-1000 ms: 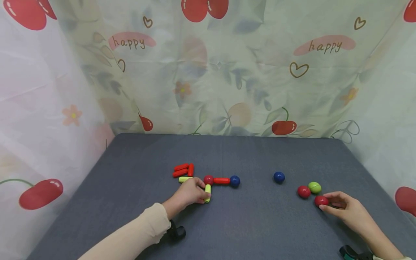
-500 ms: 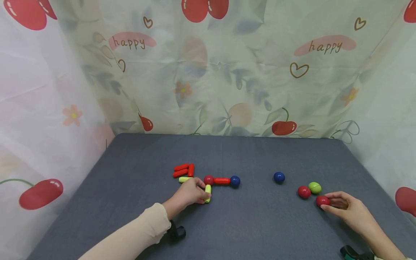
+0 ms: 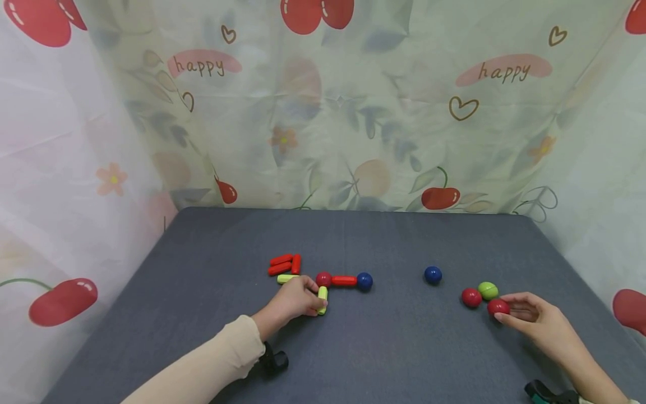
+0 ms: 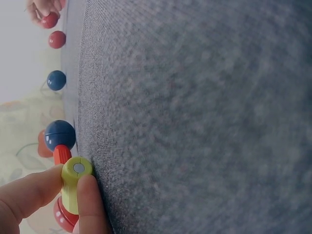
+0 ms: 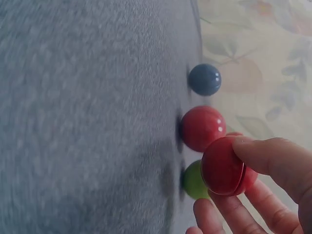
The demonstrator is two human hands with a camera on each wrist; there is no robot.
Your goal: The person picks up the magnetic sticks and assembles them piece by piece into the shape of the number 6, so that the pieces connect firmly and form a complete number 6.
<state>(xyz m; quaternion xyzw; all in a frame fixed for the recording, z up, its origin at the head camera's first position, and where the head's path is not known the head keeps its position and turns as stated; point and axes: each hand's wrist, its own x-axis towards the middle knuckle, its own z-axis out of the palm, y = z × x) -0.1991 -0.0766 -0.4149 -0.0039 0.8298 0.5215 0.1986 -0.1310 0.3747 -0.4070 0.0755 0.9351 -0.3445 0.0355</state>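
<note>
My left hand pinches a yellow-green magnetic rod between thumb and finger; a round metal disc shows in its near end. The rod's far end meets a red ball, which joins a red rod and a blue ball in a line. At the right, my right hand holds a red ball between thumb and fingers. Beside it on the table are another red ball and a green ball, partly hidden in the right wrist view.
Several red rods lie behind my left hand, with a second yellow-green rod partly covered by it. A loose blue ball sits between the two groups. The grey cloth-covered table ends at a printed curtain.
My right hand shifts slightly away from me with the red ball, which now sits a little higher in the head view. The left hand and the joined pieces stay put.
</note>
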